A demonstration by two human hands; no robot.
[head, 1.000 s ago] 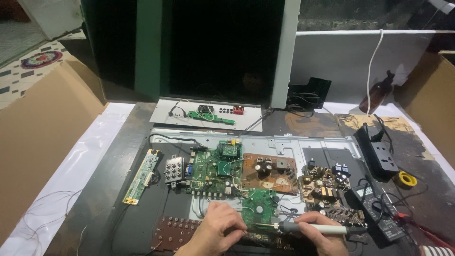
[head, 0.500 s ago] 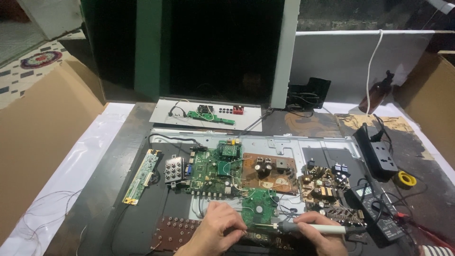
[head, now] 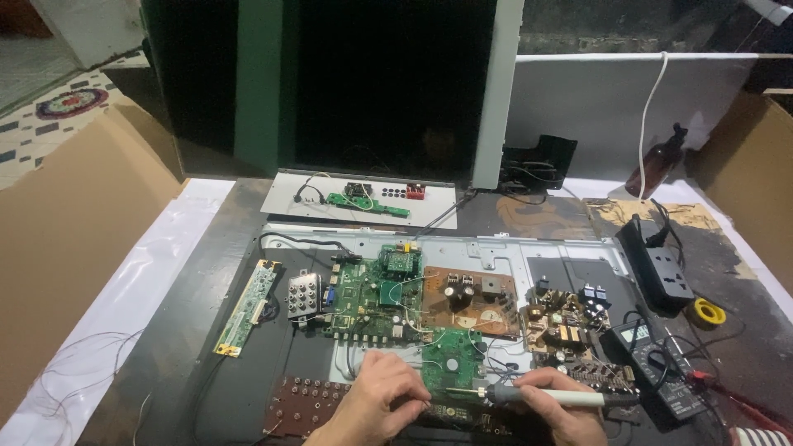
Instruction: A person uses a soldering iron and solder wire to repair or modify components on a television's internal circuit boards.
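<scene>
Dark and cluttered, the workbench [head: 206, 330] carries a big screen [head: 388, 83] standing upright at the back, with cardboard [head: 74, 248] along its left side and more at the right. Flat on the bench lies a grey metal chassis [head: 570, 252], and on it sit a large green board [head: 372, 301], a brown board [head: 471, 297] just to its right, and a smaller power board [head: 566, 318] further right. A narrow green strip board [head: 246, 307] lies apart at the left. At the right are a black power strip [head: 661, 268], a multimeter [head: 669, 384] and a small yellow roll [head: 709, 312]. Near the bottom edge, the right hand [head: 553, 409] has its fingers wrapped round a soldering iron [head: 537, 397], whose tip points left over a small green board [head: 450, 363]. The left hand [head: 376, 405] rests beside it, fingers curled and pinched near the iron's tip; whether they grip anything cannot be told.
</scene>
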